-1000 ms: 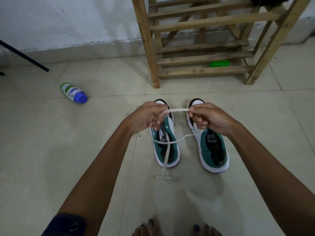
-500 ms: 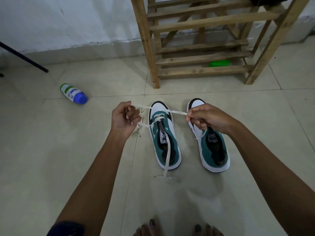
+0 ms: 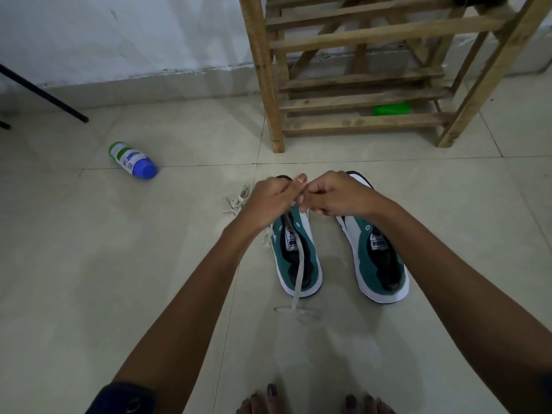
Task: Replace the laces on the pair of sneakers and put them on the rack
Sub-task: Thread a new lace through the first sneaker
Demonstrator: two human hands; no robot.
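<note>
Two green and white sneakers stand side by side on the tiled floor, toes toward the rack: the left sneaker (image 3: 298,258) and the right sneaker (image 3: 378,258). My left hand (image 3: 270,201) and my right hand (image 3: 334,194) meet above the left sneaker's toe, both pinching a white lace (image 3: 298,270). One end of that lace trails back over the shoe's opening onto the floor. More white lace (image 3: 236,201) lies loose on the floor left of my left hand. The wooden rack (image 3: 358,73) stands just beyond the shoes.
A white bottle with a blue cap (image 3: 133,159) lies on its side at the left. A green object (image 3: 391,109) lies under the rack's lowest shelf. A black stand leg (image 3: 44,95) slants near the wall. My bare toes (image 3: 310,403) show at the bottom edge.
My left hand had swung out to the left with the lace stretched between both hands; now it has come back so both hands meet over the left sneaker's toe.
</note>
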